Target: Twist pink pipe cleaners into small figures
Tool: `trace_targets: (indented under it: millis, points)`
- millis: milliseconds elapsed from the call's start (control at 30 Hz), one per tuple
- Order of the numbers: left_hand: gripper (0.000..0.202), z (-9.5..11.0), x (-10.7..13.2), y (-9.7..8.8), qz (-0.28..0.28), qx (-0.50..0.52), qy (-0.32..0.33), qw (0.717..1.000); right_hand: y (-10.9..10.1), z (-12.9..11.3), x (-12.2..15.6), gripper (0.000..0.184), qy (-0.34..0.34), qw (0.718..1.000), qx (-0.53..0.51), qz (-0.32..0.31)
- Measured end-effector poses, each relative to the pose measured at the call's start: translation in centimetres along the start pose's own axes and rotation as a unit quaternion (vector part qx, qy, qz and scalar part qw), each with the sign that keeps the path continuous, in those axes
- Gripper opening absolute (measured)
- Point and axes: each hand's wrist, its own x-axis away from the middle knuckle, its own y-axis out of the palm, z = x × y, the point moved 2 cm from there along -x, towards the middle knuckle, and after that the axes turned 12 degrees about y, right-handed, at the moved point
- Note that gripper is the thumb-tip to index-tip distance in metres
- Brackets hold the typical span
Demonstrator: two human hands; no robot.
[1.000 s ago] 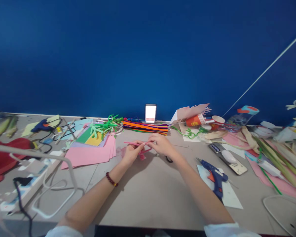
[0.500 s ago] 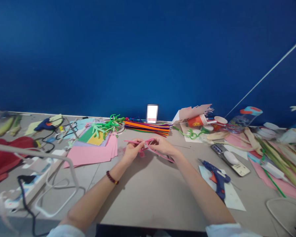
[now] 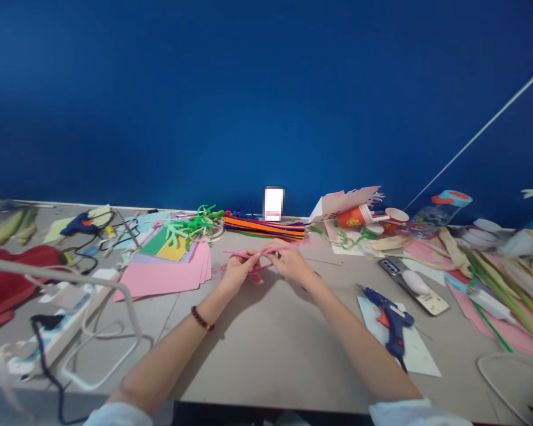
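A grey work table (image 3: 266, 367) runs along a deep blue wall (image 3: 266, 100), crowded with craft supplies. A stack of pink card (image 3: 160, 281) lies left of the hands, with tangled green pipe cleaners (image 3: 190, 232) beyond it. A striped bundle of pipe cleaners (image 3: 264, 227) lies along the far edge, and a blue hot glue gun (image 3: 388, 316) rests on white paper to the right. Over bare table, just right of the card, the left hand (image 3: 238, 272) and right hand (image 3: 291, 263) nearly meet. Each pinches a pink pipe cleaner (image 3: 244, 254) in a narrow grip between fingers and thumb, holding it bent and twisted. A dark bead bracelet (image 3: 199, 318) circles the left wrist.
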Motion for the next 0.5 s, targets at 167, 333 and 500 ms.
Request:
trace_targets:
  millis: [167, 333, 500]
  points:
    - [0.034, -0.3, 0.3, 0.5, -0.032, -0.014, -0.031, 0.999, 0.2, 0.8, -0.5, 0.017, 0.11, 0.992, -0.058, 0.003]
    - [0.035, -0.3, 0.5, 0.7, -0.028, -0.06, -0.023, 0.998, 0.7, 1.5, -0.4, 0.015, 0.277, 0.929, -0.232, -0.083]
    - [0.03, 0.0, 0.2, 0.3, -0.019, -0.027, -0.015, 0.999, 0.8, 1.1, -0.4, 0.018, 0.149, 0.961, -0.23, 0.029]
